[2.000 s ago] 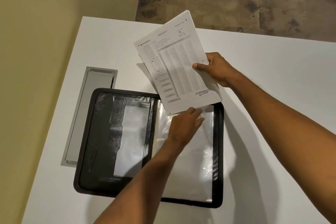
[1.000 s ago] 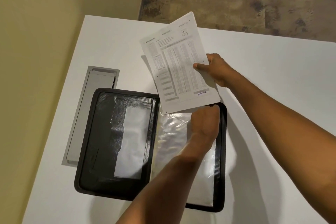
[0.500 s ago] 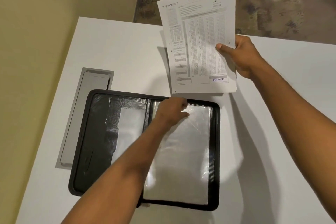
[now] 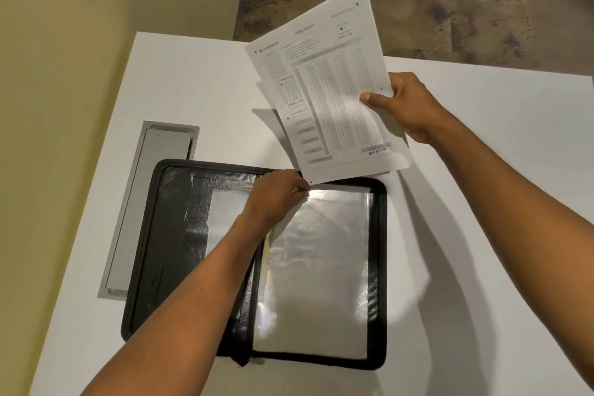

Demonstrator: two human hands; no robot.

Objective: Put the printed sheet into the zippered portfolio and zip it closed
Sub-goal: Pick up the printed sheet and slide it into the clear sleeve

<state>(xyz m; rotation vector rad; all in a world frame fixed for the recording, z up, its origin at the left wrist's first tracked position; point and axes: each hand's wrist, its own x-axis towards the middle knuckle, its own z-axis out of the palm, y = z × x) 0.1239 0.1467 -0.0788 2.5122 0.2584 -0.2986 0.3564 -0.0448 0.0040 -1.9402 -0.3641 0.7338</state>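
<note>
The portfolio point(image 4: 257, 264) lies open on the bench point(image 4: 482, 235). At its far edge the left hand point(image 4: 273, 196) has its fingers point(image 4: 300, 191) pinched on the top of a clear sleeve point(image 4: 316, 270). Just beyond that edge the right hand point(image 4: 408, 106) holds the sheet point(image 4: 324, 87) aloft, thumb pressed on its right margin, long axis pointing down toward the sleeve mouth.

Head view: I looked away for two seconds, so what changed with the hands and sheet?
The left hand slid from the sleeve's top middle to its top left corner, pinching it. The right hand lifted the sheet a little and kept hold. The portfolio stayed open on the table.
</note>
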